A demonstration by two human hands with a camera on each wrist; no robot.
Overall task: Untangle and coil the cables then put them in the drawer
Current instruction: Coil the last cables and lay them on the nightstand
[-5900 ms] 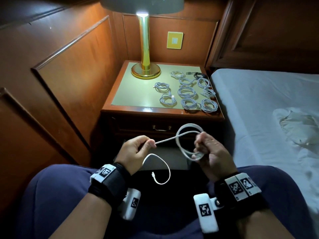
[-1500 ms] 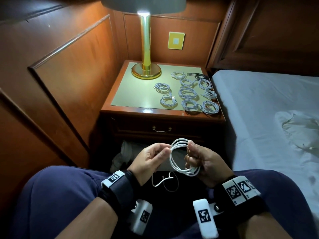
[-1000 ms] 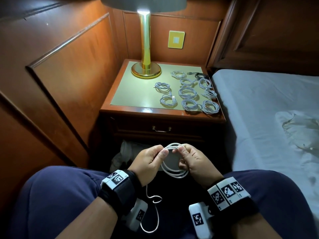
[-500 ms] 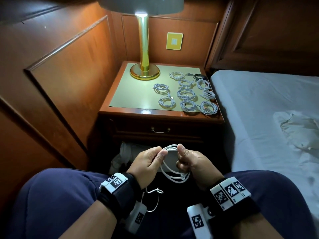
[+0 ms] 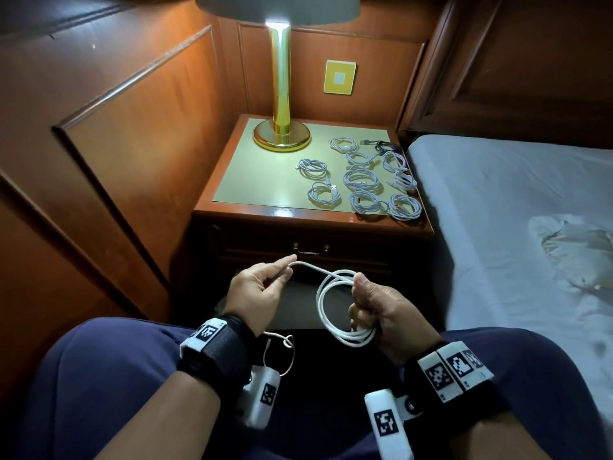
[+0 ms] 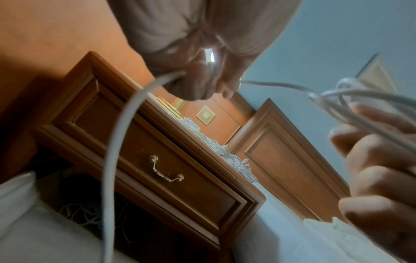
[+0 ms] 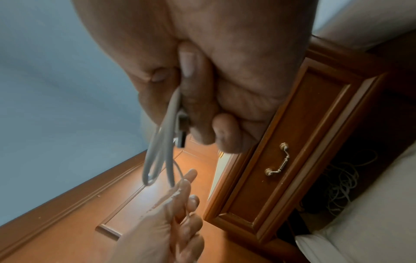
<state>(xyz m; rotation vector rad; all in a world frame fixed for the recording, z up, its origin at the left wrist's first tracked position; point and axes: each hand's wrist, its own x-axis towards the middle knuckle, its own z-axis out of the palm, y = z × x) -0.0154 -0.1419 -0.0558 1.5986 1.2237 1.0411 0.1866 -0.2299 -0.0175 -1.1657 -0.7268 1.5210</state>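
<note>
Both hands hold one white cable (image 5: 335, 305) above the lap: the right hand (image 5: 381, 310) grips its coiled loops, the left hand (image 5: 262, 287) pinches the free strand. Coiled cables (image 5: 361, 180) lie on the far surface (image 5: 258, 174) above the closed drawer (image 5: 310, 249).

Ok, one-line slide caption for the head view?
Right hand grips the coiled white cable; left hand pinches its free run.
</note>
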